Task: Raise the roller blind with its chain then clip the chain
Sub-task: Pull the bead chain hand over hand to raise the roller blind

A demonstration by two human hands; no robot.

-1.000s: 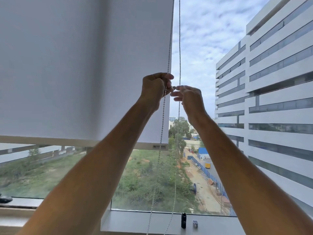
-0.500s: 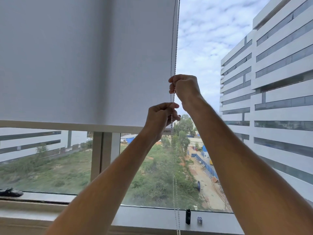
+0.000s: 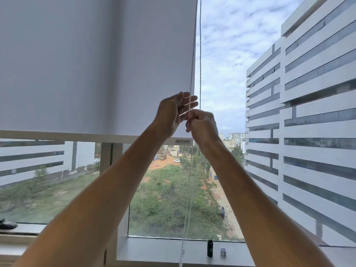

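The bead chain (image 3: 200,54) hangs at centre frame along the right edge of the roller blind (image 3: 96,64), whose bottom bar sits about mid-height. The right hand (image 3: 202,125) is closed in a pinch on the near strand while the left hand (image 3: 173,112) is spread open just beside it, gripping nothing. Judged risk: with one hand holding, a slip would let the blind drop back; no containers are visible, only two small items (image 3: 210,248) on the sill (image 3: 154,249), lower centre.
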